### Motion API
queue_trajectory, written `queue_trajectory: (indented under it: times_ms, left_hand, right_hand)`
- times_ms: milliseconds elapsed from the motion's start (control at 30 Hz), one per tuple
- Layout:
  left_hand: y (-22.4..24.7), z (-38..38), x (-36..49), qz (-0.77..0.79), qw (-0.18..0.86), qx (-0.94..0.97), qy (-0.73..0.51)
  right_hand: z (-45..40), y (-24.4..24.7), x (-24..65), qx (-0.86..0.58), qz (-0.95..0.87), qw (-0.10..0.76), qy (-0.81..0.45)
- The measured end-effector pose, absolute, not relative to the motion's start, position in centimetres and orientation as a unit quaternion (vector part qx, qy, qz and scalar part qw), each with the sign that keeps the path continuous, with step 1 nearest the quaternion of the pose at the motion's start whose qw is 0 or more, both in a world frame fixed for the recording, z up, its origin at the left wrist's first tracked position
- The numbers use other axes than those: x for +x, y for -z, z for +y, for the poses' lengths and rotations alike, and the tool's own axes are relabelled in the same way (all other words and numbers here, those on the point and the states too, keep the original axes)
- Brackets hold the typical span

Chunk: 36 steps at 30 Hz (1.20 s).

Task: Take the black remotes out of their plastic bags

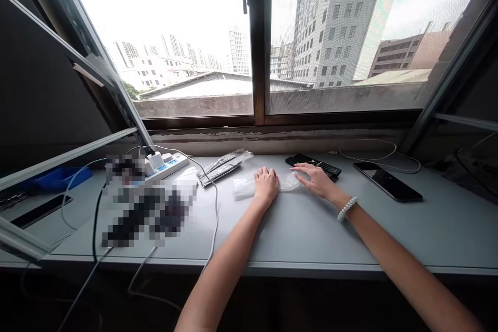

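A clear plastic bag (244, 188) lies crumpled on the grey table (311, 228), in the middle. My left hand (266, 185) presses down on it with its fingers curled and close together. Over the bag's right end is my right hand (314, 180), its fingers apart and its fingertips at the plastic; a coiled pale band is on that wrist. Just behind my right hand sit black remote controls (319, 165), partly covered by it.
A packaged item (225, 167) lies behind and left of the bag. At the left are a power strip (167, 167), cables, blurred items and a blue tray (60, 178). A black phone (387, 181) lies at the right, near a white cable. Windows stand behind.
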<state>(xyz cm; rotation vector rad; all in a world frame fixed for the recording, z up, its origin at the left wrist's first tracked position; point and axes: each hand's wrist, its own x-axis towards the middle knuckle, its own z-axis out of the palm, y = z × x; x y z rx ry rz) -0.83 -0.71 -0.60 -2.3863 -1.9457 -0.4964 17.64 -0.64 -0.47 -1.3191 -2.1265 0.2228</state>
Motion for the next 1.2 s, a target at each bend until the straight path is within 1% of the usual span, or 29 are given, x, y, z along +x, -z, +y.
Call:
queue_trajectory:
  times_ms: [100, 300, 467, 667, 800, 933, 1067, 1200]
  left_hand:
    - [0.5, -0.5, -0.9, -0.610, 0.020, -0.773, 0.176]
    - [-0.6, -0.3, -1.0, -0.540, 0.035, -0.807, 0.236]
    - [-0.5, 0.0, -1.5, -0.499, 0.050, -0.838, 0.216]
    - [0.2, 0.0, -2.4, -0.562, 0.043, -0.806, 0.182]
    - [0.5, 0.1, -2.6, -0.612, 0.051, -0.776, 0.146]
    - [0.6, 0.3, -2.4, -0.607, 0.042, -0.784, 0.125]
    - [0.4, 0.4, -1.8, -0.581, 0.051, -0.800, 0.139]
    - [-0.2, 0.5, -1.8, -0.569, 0.070, -0.800, 0.180]
  right_hand:
    - [-0.8, 0.7, 17.4, -0.498, -0.808, 0.301, -0.093]
    - [-0.8, -0.1, 17.4, -0.512, -0.774, 0.363, -0.086]
    - [-0.8, 0.0, 17.2, -0.510, -0.790, 0.336, -0.045]
    - [-0.6, 0.4, 17.5, -0.525, -0.788, 0.315, -0.062]
    - [-0.4, 0.4, 17.8, -0.537, -0.785, 0.306, -0.046]
    - [-0.3, 0.3, 18.0, -0.561, -0.771, 0.299, -0.049]
    - [-0.4, -0.1, 18.1, -0.590, -0.750, 0.291, -0.060]
    - [-0.7, -0.5, 18.2, -0.597, -0.738, 0.306, -0.069]
